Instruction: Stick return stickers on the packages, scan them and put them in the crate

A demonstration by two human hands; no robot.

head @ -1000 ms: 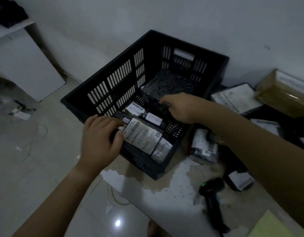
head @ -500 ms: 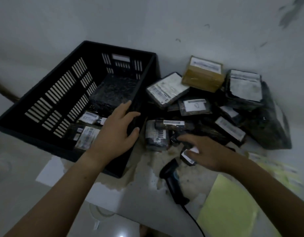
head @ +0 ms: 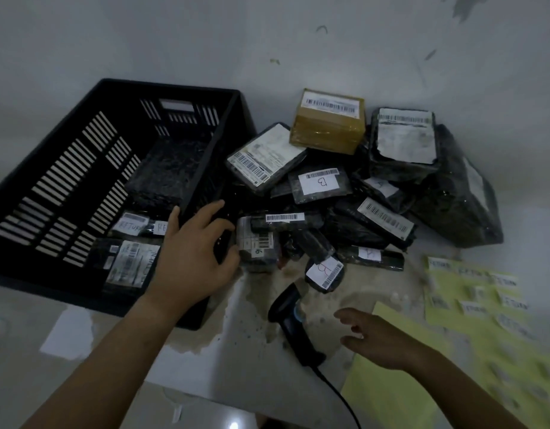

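Left hand spread open over the slotted black plastic crate corner, thumb seemingly touching a black-wrapped barcoded package in the pile beside the crate. Right hand open, empty, beside the black handheld scanner.

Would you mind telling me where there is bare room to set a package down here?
Inside the crate, the floor along the slotted left wall is bare, beside the wrapped block and labelled packages. Bare floor also lies between the scanner and the crate's near corner. The pile of packages by the wall is crowded, and the sticker sheets cover the right.
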